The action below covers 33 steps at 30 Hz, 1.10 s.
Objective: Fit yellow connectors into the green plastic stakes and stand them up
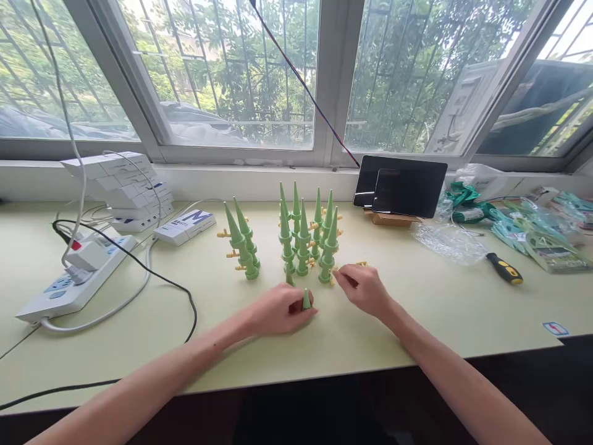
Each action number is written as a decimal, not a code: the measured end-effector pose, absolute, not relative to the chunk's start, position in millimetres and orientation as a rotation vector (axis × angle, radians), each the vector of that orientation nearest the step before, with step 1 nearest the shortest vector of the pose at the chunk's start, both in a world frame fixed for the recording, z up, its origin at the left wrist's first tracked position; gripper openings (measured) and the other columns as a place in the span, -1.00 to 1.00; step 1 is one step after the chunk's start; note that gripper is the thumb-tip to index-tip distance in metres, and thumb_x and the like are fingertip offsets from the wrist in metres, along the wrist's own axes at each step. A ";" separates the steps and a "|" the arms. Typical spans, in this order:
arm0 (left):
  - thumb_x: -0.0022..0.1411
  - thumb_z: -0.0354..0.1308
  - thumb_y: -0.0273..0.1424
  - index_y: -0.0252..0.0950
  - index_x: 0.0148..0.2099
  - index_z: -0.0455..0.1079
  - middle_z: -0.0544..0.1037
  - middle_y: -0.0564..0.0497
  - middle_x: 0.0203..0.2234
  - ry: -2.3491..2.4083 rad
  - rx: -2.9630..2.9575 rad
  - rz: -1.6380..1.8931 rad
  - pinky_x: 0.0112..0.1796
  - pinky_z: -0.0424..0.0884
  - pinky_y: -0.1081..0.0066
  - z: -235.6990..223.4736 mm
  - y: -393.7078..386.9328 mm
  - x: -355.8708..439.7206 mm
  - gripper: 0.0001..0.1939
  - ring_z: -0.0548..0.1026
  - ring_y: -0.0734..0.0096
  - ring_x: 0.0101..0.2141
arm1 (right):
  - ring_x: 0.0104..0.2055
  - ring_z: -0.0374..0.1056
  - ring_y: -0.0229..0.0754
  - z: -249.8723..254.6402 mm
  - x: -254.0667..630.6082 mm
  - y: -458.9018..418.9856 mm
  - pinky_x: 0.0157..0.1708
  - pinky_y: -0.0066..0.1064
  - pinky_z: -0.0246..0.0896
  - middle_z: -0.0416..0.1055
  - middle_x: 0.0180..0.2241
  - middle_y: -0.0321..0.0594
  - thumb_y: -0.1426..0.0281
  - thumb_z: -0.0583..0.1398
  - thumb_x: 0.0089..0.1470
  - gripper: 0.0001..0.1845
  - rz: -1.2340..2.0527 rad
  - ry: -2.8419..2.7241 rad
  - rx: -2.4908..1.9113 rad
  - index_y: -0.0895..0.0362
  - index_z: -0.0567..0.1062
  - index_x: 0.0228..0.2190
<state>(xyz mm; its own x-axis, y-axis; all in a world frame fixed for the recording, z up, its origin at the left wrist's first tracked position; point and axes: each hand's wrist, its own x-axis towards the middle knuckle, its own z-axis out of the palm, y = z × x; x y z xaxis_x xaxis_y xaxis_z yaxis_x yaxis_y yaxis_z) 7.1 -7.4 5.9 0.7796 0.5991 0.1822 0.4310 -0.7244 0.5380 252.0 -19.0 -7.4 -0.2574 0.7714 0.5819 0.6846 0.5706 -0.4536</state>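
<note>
My left hand (pixel 280 309) rests low over the table, its fingers closed round a green watering spike; the pointed green tip (pixel 306 300) shows between thumb and fingers, and the rest is hidden. To the right, my right hand (pixel 364 287) is closed in a pinch beside the nearest stack of green spikes (pixel 330 247). A small yellow valve (pixel 335 271) shows at its fingertips; whether it is joined to the stack I cannot tell. More yellow valves (pixel 362 264) lie just behind that hand. Several stacked green spikes (pixel 286 238) stand upright in front of my hands.
Two more spike stacks (pixel 241 247) stand left. A power strip (pixel 88 278) with cables and white boxes (pixel 125 191) occupy the left side. A dark tablet (pixel 417 185) leans at the back; a screwdriver (pixel 504 269) and plastic bags (pixel 546 235) lie right.
</note>
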 end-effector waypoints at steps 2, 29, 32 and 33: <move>0.31 0.04 -0.27 -0.29 -0.28 0.42 0.25 0.17 -0.71 0.778 2.543 0.528 -0.49 0.18 0.50 -3.0 -10.1 4.3 -0.77 0.16 0.56 -0.64 | -0.58 -0.08 -0.29 -3.8 261.7 -15.1 -0.50 -0.40 -0.09 0.06 -0.65 -0.37 0.30 0.03 0.29 -0.56 0.072 -1.952 -1.265 0.09 0.12 -0.62; 0.27 0.15 -0.25 -0.29 -0.29 0.41 0.27 0.19 -0.69 0.801 2.525 0.652 -0.53 0.15 0.52 -10.9 -7.2 -6.9 -0.80 0.19 0.58 -0.64 | -0.25 0.39 -0.12 -3.5 285.7 -17.5 -0.41 -0.40 0.03 0.38 -0.20 -0.14 0.31 0.05 0.28 -0.83 0.119 -1.785 -2.288 0.13 0.38 -0.23; 0.29 0.13 -0.23 -0.30 -0.33 0.40 0.25 0.18 -0.69 0.808 2.540 0.643 -0.54 0.14 0.52 -9.1 -6.7 -7.5 -0.76 0.17 0.58 -0.64 | -0.26 0.39 -0.11 -3.6 283.7 -17.7 -0.41 -0.39 0.03 0.38 -0.21 -0.14 0.36 0.04 0.28 -0.86 0.100 -1.820 -2.320 0.13 0.37 -0.25; 0.30 0.11 -0.23 -0.30 -0.34 0.40 0.24 0.18 -0.70 0.809 2.547 0.640 -0.54 0.13 0.52 -8.7 -6.5 -7.5 -0.75 0.16 0.58 -0.64 | -0.27 0.39 -0.10 -3.7 283.6 -17.6 -0.41 -0.38 0.02 0.38 -0.22 -0.14 0.37 0.03 0.28 -0.86 0.091 -1.831 -2.325 0.13 0.36 -0.25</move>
